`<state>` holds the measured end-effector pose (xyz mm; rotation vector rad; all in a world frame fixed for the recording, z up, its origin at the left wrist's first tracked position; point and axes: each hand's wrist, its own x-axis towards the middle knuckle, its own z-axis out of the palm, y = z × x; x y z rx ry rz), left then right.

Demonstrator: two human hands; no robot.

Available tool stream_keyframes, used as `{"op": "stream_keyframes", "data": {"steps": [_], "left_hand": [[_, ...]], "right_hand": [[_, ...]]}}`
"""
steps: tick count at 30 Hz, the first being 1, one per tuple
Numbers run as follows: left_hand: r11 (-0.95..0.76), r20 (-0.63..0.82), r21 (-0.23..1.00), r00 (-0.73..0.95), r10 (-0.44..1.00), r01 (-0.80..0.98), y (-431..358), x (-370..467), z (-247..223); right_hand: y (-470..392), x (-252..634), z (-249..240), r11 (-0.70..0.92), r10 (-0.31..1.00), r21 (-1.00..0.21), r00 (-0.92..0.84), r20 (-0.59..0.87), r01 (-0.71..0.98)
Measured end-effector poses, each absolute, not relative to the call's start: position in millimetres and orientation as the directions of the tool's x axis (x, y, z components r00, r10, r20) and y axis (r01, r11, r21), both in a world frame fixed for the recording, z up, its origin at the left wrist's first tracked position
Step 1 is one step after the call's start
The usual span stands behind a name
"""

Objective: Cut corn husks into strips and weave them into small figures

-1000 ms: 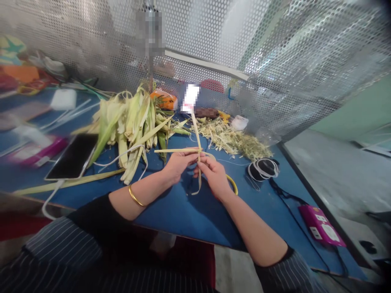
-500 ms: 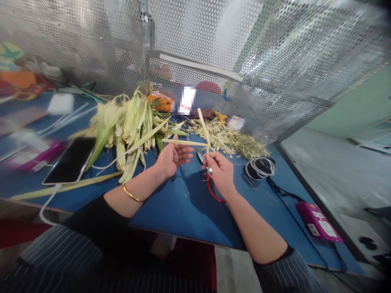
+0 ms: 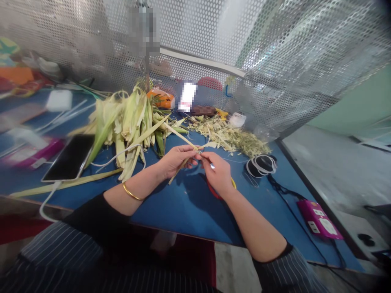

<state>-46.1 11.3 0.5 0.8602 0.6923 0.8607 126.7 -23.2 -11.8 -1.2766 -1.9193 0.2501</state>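
Note:
Pale husk strips (image 3: 182, 135) meet between my two hands above the blue table, one end pointing up and left, another down and left. My left hand (image 3: 181, 159) pinches them near the place where they join, its thumb and fingers pressed together. My right hand (image 3: 217, 170) closes on the same joint from the right; fingertips of both hands nearly touch there. Red and yellow handled scissors (image 3: 214, 193) lie on the table under my right hand, mostly covered by it.
Left stands a heap of long green husks (image 3: 130, 118), beside a black-screened phone (image 3: 69, 158) on a white cable. Shredded husk (image 3: 229, 136) lies behind my hands. A cord spool (image 3: 261, 166) and a magenta box (image 3: 319, 219) are at right, before a perforated screen (image 3: 195, 36).
My left hand has moved right and closed on the strips. The strips have turned, and one end now hangs below my left hand. My right hand has shifted slightly left.

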Motion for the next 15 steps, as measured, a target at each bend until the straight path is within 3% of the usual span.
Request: {"op": "stream_keyframes", "data": {"steps": [5, 10, 15], "left_hand": [[0.342, -0.172, 0.885, 0.462, 0.870, -0.315, 12.8, -47.3, -0.7], [0.427, -0.258, 0.866, 0.498, 0.828, -0.259, 13.7, -50.0, 4.6], [0.437, -0.194, 0.823, 0.544, 0.816, -0.362, 13.5, -55.9, 12.3]], "right_hand": [[-24.7, 125.3, -9.2, 0.448, 0.858, -0.528, -0.182, 0.480, 0.721], [-26.5, 123.0, -9.2, 0.446, 0.859, -0.514, -0.191, 0.475, 0.733], [-27.1, 123.5, -7.7, 0.445, 0.852, -0.515, -0.169, 0.495, 0.733]]}}
